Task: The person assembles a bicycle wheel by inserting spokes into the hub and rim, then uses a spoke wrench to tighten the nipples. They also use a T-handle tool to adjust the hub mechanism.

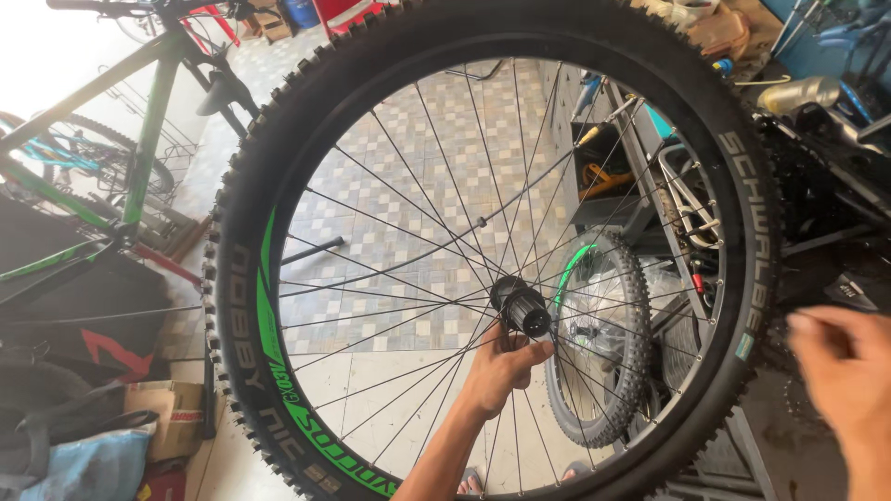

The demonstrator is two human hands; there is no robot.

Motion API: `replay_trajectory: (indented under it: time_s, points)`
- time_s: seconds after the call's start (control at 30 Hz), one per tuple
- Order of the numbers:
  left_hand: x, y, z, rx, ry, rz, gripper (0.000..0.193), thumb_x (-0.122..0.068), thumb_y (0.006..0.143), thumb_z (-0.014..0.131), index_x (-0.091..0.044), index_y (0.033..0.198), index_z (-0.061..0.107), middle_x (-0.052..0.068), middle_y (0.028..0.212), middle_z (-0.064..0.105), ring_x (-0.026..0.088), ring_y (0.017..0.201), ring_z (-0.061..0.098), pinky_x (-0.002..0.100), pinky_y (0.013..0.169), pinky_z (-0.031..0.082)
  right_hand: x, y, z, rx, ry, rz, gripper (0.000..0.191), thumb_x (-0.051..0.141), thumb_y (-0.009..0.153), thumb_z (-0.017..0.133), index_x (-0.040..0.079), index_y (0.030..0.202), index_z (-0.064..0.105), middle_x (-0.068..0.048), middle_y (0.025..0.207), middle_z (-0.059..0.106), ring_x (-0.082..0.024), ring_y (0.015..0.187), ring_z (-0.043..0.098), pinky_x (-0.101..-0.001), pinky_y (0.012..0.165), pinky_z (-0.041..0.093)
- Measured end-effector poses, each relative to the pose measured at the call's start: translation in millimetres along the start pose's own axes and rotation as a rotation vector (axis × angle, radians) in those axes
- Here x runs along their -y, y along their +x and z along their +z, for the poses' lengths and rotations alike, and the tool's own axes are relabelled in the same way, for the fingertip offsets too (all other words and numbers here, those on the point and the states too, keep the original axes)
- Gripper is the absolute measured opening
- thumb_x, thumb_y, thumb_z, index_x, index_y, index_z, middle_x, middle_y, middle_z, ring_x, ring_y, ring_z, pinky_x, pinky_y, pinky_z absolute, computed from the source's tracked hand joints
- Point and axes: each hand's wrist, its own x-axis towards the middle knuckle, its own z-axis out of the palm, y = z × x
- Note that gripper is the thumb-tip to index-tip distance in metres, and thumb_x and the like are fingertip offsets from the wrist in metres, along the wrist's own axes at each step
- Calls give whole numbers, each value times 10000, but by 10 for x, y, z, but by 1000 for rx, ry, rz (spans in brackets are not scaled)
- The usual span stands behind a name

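Observation:
I hold up a large bicycle wheel with a black knobby tyre (243, 278), a rim with green markings (278, 362) and thin spokes. My left hand (501, 366) reaches up from below behind the spokes and grips the black hub (522, 308) at the wheel's centre. At the right edge, my right hand (840, 357) is blurred. It holds nothing, its fingers are loosely apart, and it hovers just beside the tyre's right side.
A smaller knobby wheel (603, 362) stands behind the spokes. A green bicycle frame (139, 158) leans at the left, above a cardboard box (172, 413) and a blue bag (93, 464). A rack with tools (603, 176) and bike parts (817, 102) fills the right.

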Motion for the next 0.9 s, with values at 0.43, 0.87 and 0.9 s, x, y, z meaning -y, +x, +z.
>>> replay_trajectory:
  time_s: [0.43,0.87,0.9]
  points:
    - [-66,-144,-127,44,33,18,342,-140,809,780,-27,1073,594,-21,737,537,48,538,419,231,434,300,2375,52,203,431,105,-1208,215,194,818,771,55,952,677,-44,844,668,-208,748,695,-335,600,562]
    - [-99,-238,-174,65,33,53,334,-109,816,736,-18,1100,586,-21,731,537,44,539,431,231,441,317,2509,-77,39,349,-282,-1401,311,181,775,664,28,1042,709,-66,882,697,-216,817,686,-330,625,547]
    - [-92,-236,-176,68,8,50,328,-108,823,734,-20,1101,585,-20,725,527,42,534,416,229,436,304,2504,-101,28,331,-306,-1401,324,187,764,663,33,1045,714,-66,879,700,-222,814,688,-330,619,548]
